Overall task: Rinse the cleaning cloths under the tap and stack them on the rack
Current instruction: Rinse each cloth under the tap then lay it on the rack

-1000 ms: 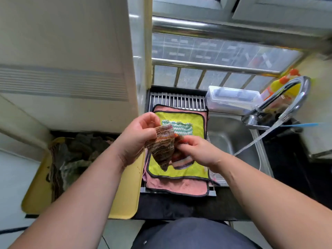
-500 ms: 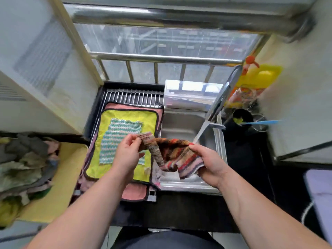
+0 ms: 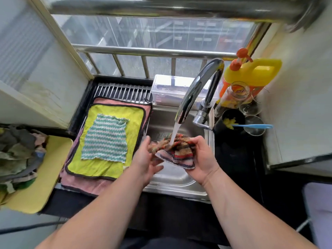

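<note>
A black countertop [image 3: 233, 159] runs across the middle of the frame. A stainless steel sink basin [image 3: 176, 189] is set into it at centre. Just left of the basin lies a slatted metal drying rack [image 3: 122, 92], with a pink, black-edged cloth [image 3: 84, 184] spread flat on its bars. At far left sits a yellow plastic tray [image 3: 45, 177] bearing a heap of crumpled cloths [image 3: 16, 155]. Behind the basin rests a clear plastic lidded box [image 3: 167, 87]. At upper right stand a yellow detergent jug with an orange pump [image 3: 256, 72], a clear glass jar [image 3: 235, 96], a black cup [image 3: 231, 117] and drinking glasses [image 3: 253, 126].
</note>
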